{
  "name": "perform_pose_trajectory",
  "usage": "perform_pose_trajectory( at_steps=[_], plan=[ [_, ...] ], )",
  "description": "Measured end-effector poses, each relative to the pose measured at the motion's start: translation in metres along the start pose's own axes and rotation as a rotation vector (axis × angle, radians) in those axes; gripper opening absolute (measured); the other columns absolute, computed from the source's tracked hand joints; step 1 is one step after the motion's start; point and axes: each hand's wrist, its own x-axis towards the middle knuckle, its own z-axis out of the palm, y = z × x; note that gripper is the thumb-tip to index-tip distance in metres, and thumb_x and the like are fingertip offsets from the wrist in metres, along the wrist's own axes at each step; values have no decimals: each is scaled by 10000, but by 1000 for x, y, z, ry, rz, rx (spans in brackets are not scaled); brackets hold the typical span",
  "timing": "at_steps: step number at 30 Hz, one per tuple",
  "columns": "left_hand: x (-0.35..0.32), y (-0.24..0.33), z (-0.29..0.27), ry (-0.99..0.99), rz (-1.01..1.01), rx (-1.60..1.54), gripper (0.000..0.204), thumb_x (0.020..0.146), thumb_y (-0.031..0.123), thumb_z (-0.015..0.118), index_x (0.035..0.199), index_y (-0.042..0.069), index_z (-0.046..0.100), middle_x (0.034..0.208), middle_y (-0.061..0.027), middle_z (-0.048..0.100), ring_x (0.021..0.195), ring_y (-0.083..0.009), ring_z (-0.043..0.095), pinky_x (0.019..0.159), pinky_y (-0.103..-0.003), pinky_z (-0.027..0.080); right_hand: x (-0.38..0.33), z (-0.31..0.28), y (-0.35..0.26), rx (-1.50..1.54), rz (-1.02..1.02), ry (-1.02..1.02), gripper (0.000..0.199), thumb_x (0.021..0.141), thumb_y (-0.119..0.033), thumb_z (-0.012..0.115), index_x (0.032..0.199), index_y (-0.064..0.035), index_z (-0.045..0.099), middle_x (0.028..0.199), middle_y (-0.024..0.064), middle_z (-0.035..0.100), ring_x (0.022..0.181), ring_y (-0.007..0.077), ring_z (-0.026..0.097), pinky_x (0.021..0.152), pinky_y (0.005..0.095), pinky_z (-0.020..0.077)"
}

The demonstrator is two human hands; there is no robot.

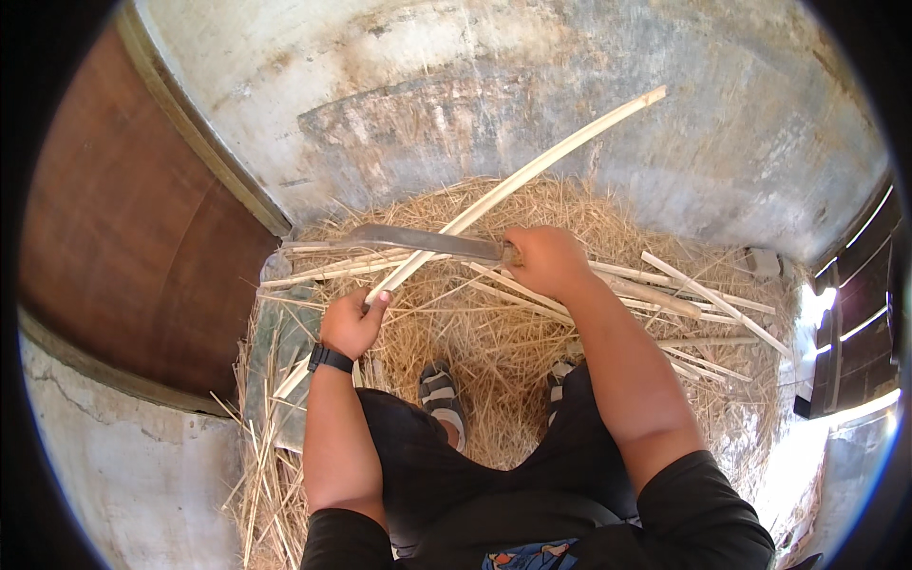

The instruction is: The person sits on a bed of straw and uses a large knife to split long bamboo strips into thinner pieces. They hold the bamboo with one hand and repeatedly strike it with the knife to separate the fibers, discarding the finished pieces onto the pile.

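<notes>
My left hand (352, 322) is closed round the near end of a long, pale split bamboo strip (532, 169). From there the strip slants up and away to the right, its far end in front of the wall. My right hand (548, 260) grips the handle of a machete (427, 240). The blade points left and lies across the strip, a short way beyond my left hand. Whether its edge bites into the strip, I cannot tell.
Pale shavings (456, 342) cover the floor around my sandalled feet. Several bamboo strips (717, 302) lie at the right, more at the left. A stained wall (446, 85) stands ahead, a brown door (142, 228) at left, and dark slats (855, 304) at right.
</notes>
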Motion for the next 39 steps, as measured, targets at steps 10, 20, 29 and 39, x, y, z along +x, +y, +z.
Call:
perform_pose_trajectory(
  at_steps=[10, 20, 29, 39],
  plan=[
    [-5, -12, -6, 81, 17, 79, 576, 932, 562, 637, 756, 13, 656, 642, -178, 651, 614, -377, 650, 585, -459, 505, 2, -17, 31, 227, 285, 84, 264, 918, -308, 714, 1055, -84, 686, 781, 119, 693, 728, 256, 690, 683, 420, 558],
    [-7, -8, -14, 108, 44, 115, 570, 943, 568, 616, 792, 22, 679, 663, -182, 657, 653, -389, 658, 609, -467, 513, 3, -14, 38, 360, 349, 107, 386, 891, -396, 756, 1064, -59, 680, 781, 127, 691, 749, 289, 701, 681, 408, 553],
    [-5, 1, -8, 34, -5, 25, 580, 940, 585, 613, 835, 19, 690, 675, -183, 659, 649, -385, 657, 606, -465, 509, -1, 0, 9, -53, -78, 14, 365, 872, -408, 783, 1028, -87, 705, 806, 101, 726, 721, 231, 690, 671, 409, 538],
    [-3, -10, -7, 127, 25, 39, 545, 949, 540, 628, 786, 21, 663, 619, -172, 628, 589, -381, 633, 566, -471, 485, 4, -9, 33, 296, 244, 124, 320, 928, -352, 723, 1096, -82, 688, 846, 74, 725, 749, 185, 685, 683, 378, 555]
  ],
)
